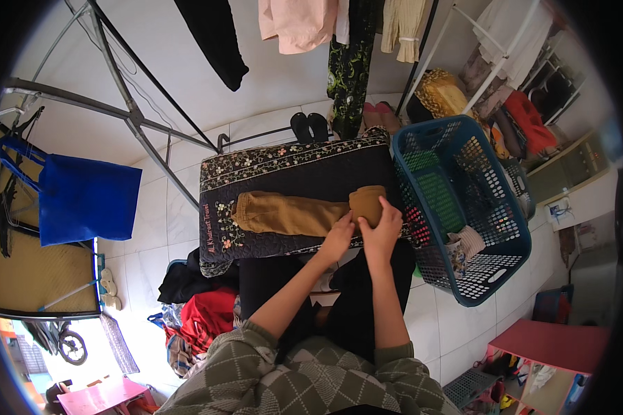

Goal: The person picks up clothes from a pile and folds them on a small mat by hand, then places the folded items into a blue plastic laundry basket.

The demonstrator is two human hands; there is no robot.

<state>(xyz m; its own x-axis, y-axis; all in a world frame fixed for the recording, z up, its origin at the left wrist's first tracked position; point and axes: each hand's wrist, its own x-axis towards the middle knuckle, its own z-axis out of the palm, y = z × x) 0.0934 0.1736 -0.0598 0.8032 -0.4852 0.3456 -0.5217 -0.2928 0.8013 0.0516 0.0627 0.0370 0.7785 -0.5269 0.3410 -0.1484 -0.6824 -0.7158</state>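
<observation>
A long brown garment [290, 213] lies flat across a dark quilted cloth [301, 174] with embroidered floral borders, spread over a low raised surface. Its right end is rolled or folded into a thick bundle [366, 205]. My right hand [381, 220] grips that bundle, thumb on the near side and fingers over the right edge. At the bundle's lower left, my left hand [338, 236] pinches the fabric with its fingertips. The garment's gathered end lies to the left, away from both hands.
A blue plastic laundry basket [516, 228] with a few clothes inside stands at the right. Heaped clothes [207, 314] lie on the left. Clothes hang above, including a pink one [301, 26]. A blue bag [88, 199] hangs by a metal frame [135, 116]. Black sandals [309, 127] sit behind.
</observation>
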